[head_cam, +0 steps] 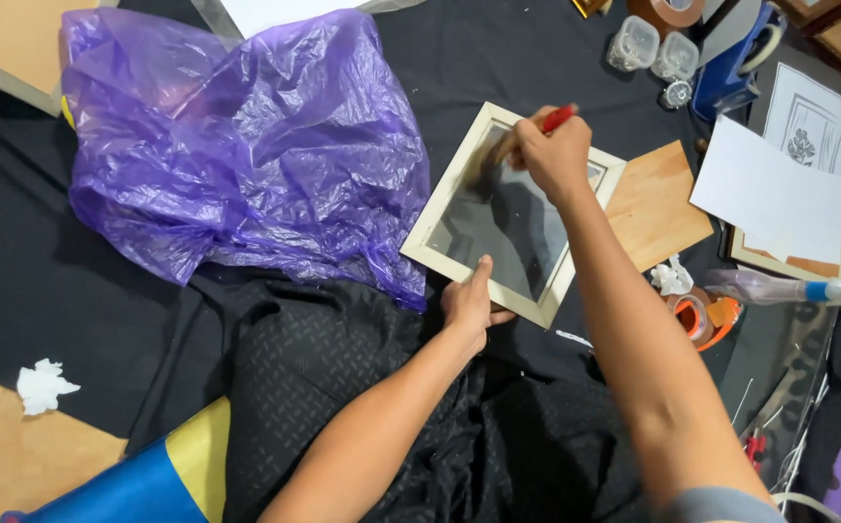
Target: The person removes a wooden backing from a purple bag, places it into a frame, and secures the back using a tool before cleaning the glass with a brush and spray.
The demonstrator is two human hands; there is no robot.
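Note:
A pale wooden picture frame (440,208) with a glass pane lies on black cloth. My left hand (469,302) grips the frame's near edge, thumb on top. My right hand (551,155) is over the frame's far side, closed on a red-handled brush (558,118) whose bristles touch the glass near the far corner and look blurred.
A crumpled purple plastic bag (246,145) lies left of the frame. A plywood backing board (657,203) sits to the right, with white sheets of paper (769,189), an orange tape dispenser (701,318), a spray bottle (788,289), small clear jars (653,50) and a white tissue wad (43,385).

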